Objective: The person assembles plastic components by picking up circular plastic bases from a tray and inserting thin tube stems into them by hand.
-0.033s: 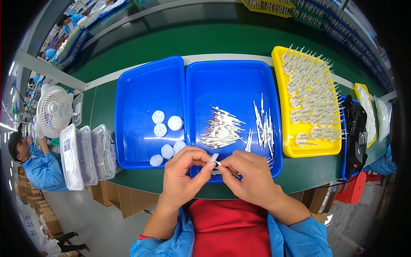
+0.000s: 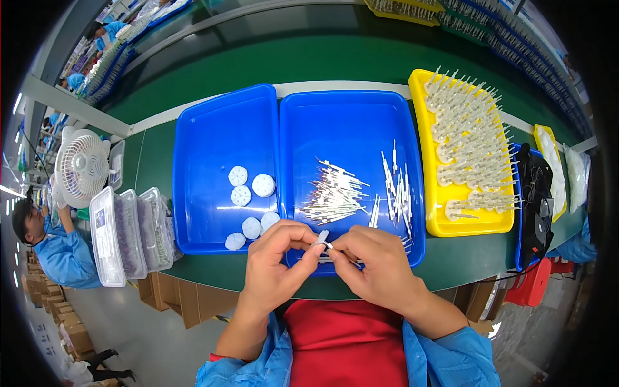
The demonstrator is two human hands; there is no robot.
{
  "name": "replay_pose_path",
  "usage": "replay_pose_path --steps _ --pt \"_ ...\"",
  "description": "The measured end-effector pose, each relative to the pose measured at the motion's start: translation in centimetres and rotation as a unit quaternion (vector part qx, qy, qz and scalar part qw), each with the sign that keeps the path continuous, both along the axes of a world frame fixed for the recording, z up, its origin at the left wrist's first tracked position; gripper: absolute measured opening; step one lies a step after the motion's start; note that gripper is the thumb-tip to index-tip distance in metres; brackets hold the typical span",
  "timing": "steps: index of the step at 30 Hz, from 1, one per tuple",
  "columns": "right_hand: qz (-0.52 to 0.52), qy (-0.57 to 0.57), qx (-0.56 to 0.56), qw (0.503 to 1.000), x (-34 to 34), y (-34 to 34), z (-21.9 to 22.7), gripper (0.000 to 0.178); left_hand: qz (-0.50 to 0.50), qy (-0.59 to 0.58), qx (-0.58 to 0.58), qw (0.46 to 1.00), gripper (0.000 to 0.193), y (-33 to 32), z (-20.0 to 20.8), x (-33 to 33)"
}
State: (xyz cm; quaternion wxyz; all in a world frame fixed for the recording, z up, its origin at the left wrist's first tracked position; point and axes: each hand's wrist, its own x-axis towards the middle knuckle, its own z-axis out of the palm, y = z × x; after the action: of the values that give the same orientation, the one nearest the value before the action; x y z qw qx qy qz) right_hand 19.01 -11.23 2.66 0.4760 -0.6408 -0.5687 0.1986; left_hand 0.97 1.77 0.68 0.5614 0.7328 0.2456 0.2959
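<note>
My left hand pinches a small whitish translucent plastic piece between thumb and forefinger, over the near edge of the middle blue tray. Close against it, my right hand is closed in a pinch on a thin white stick, mostly hidden by the fingers. The two pieces meet at the fingertips; whether they are joined I cannot tell. Beyond my hands lies a heap of thin white sticks with dark tips, with more sticks to its right.
The left blue tray holds several round white discs. A yellow tray at right carries rows of discs with upright sticks. Lidded clear boxes and a white fan stand at left; a black bundle lies right. A co-worker sits far left.
</note>
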Motion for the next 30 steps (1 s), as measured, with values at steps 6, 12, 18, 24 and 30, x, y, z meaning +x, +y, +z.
replay_pose_path --steps 6,12,18,24,30 --pt "-0.008 -0.002 0.003 1.000 -0.4 0.1 -0.7 0.012 0.003 0.034 0.014 0.999 0.020 0.2 0.6 0.0" --pt "-0.023 -0.048 0.039 0.998 -0.6 0.3 -1.0 0.018 0.029 -0.094 0.038 0.994 0.025 0.2 0.7 0.6" --pt "-0.012 -0.078 0.050 0.996 -0.4 0.4 -0.9 0.020 -0.013 -0.031 0.163 0.986 0.032 1.3 1.1 -0.3" --pt "0.000 -0.082 0.041 0.996 -0.5 0.3 -1.1 0.021 -0.025 -0.028 0.188 0.981 0.033 1.2 1.7 0.1" --pt "0.017 -0.142 -0.042 0.989 -0.2 0.4 -0.4 0.023 0.063 -0.022 0.125 0.990 0.029 1.5 0.5 -0.6"
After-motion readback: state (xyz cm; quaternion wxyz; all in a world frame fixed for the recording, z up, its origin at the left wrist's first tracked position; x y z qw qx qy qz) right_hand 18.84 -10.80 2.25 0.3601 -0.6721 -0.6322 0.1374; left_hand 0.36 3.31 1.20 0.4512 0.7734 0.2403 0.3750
